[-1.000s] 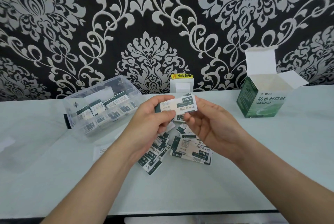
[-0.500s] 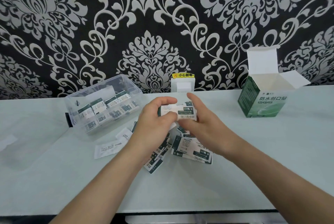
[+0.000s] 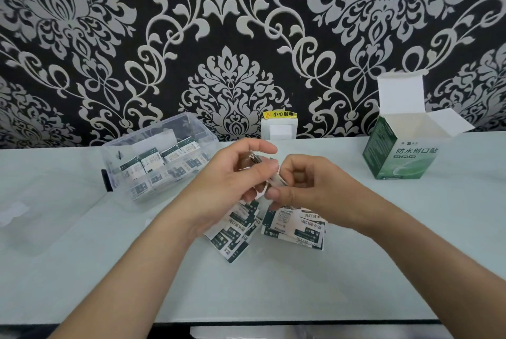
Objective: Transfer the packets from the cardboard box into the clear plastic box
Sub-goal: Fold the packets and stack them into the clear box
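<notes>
My left hand (image 3: 232,177) and my right hand (image 3: 306,188) meet over the table's middle, both pinching a small stack of white and green packets (image 3: 271,182) that is turned edge-on and mostly hidden by the fingers. Under the hands lie two loose heaps of packets (image 3: 295,226) flat on the table. The clear plastic box (image 3: 153,158) stands open to the left with several packets standing inside. The green and white cardboard box (image 3: 402,158) stands at the right with its flaps open; its inside is hidden.
A clear lid (image 3: 41,212) lies flat at the far left of the pale table (image 3: 273,284). A white wall socket with a yellow warning label (image 3: 279,125) sits behind the hands. The table's front edge runs close to my forearms.
The held packets faced the camera flat before; now they are turned edge-on and lower, with both hands curled tighter around them. The white slip left of the heaps is hidden by my left arm.
</notes>
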{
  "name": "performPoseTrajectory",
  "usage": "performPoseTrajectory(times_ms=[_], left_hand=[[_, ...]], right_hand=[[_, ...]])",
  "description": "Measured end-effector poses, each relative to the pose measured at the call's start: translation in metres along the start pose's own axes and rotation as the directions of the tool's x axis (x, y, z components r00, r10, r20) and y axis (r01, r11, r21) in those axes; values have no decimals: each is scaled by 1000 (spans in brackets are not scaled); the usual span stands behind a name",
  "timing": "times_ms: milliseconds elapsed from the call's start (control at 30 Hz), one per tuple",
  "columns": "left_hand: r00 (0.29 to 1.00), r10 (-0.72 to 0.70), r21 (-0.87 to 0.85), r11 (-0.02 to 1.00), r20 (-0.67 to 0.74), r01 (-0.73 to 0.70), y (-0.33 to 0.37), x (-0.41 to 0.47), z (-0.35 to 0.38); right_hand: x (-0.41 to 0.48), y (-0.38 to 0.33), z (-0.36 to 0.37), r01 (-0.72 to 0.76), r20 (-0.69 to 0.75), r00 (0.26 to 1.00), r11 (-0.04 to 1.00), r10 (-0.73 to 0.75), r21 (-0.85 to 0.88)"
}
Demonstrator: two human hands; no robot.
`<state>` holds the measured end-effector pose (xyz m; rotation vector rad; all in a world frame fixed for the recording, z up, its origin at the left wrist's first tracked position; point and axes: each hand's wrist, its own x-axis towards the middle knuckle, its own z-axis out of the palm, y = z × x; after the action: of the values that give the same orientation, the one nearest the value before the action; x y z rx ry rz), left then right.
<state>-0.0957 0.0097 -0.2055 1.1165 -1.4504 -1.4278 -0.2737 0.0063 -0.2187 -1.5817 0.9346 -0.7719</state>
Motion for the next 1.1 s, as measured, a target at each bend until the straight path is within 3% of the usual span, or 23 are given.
performPoseTrajectory(times_ms=[133, 300, 400, 533, 767, 900, 1100], left_hand=[[999, 18, 72, 997, -26, -16, 0, -1, 3], [993, 61, 163, 986, -98, -45, -1, 0, 5], [983, 182, 522, 841, -23, -143, 0, -6, 4], [964, 232, 717, 649, 130, -253, -8, -11, 18], [937, 341, 625, 716, 78, -312, -13, -6, 15], [930, 366, 692, 662, 38, -289, -14, -6, 15], [943, 331, 697, 668, 34, -260, -15, -5, 14]], right_hand=[[-3, -4, 1, -107, 155, 983, 991, 94, 77], [-2, -2, 2, -162, 108, 984, 962, 141, 220], [0, 0, 4, -209, 75, 978, 891, 196, 402], [-1, -3, 7, -231, 99, 973, 817, 210, 529], [0, 2, 7, -213, 148, 976, 802, 157, 557], [1, 8, 6, -221, 178, 973, 830, 148, 512], [2, 9, 7, -193, 175, 978, 824, 115, 533]])
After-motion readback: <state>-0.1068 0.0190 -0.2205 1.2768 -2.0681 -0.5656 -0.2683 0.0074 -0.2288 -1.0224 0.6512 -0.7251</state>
